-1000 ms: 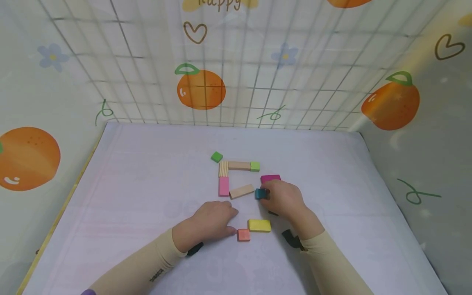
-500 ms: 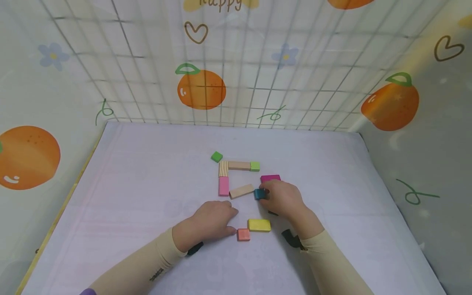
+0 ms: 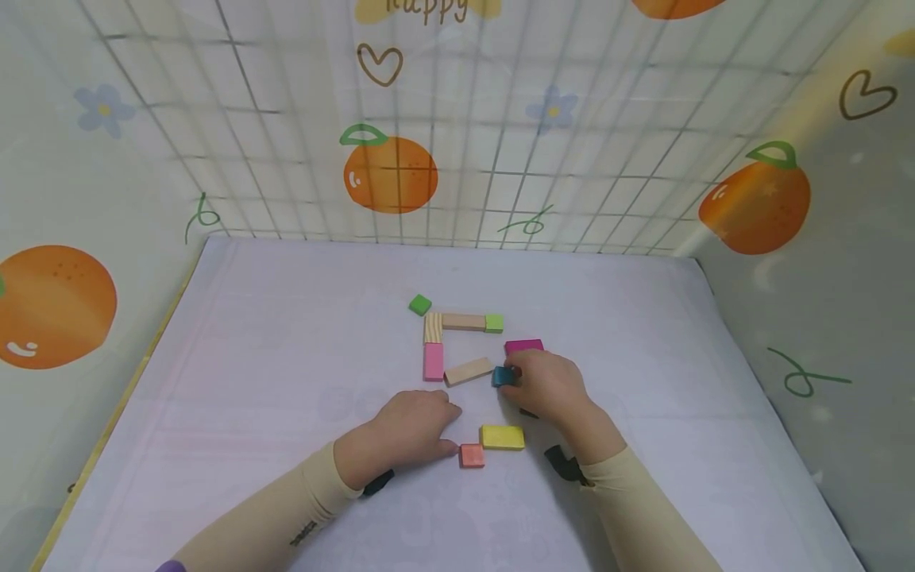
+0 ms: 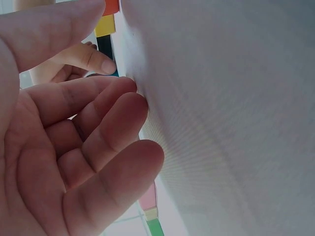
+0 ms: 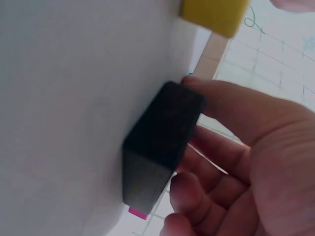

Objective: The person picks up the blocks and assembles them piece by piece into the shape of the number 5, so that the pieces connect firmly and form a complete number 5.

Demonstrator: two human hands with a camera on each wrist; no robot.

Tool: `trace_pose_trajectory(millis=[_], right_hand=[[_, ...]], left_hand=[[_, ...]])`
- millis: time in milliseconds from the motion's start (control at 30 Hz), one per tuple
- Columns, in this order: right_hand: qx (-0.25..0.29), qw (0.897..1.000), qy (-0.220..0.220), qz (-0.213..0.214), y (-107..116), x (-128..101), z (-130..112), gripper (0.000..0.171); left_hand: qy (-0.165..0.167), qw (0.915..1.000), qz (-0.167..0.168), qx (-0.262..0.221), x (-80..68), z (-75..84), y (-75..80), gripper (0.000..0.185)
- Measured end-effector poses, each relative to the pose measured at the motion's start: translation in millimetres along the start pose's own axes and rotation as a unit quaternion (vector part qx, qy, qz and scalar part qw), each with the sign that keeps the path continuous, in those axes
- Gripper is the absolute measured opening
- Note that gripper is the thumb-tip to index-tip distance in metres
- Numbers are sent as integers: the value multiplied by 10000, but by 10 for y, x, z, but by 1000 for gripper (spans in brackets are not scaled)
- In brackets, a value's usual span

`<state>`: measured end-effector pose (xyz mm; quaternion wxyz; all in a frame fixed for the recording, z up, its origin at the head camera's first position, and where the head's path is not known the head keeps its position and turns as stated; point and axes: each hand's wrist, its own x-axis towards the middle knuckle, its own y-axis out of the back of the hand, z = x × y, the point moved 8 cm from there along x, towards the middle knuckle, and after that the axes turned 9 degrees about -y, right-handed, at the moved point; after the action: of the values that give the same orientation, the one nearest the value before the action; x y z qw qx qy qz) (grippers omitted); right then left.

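My right hand [image 3: 549,385] pinches the blue block [image 3: 503,377], perhaps to steady it beside the slanted wooden block [image 3: 469,371]; my left hand [image 3: 406,429], relaxed, holds nothing.

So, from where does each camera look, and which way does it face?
Head: worn on the head, looking forward and down at the table; left hand, right hand and sleeves show.
Left wrist: on that wrist, looking past the left hand's fingers across the table; the right hand shows beyond.
Right wrist: on that wrist, facing the right hand's fingers and a nearby black block.
Shared: the yellow block shows in head and right wrist views.
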<state>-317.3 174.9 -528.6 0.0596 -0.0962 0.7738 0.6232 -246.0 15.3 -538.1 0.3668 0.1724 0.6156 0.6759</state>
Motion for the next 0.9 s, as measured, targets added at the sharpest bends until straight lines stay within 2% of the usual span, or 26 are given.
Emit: trace_pose_trajectory(millis=[900], right_hand=[[-249, 9996, 125, 13, 6, 43, -33, 47]], left_hand=[[-26, 10000, 0, 66, 14, -11, -2, 44]])
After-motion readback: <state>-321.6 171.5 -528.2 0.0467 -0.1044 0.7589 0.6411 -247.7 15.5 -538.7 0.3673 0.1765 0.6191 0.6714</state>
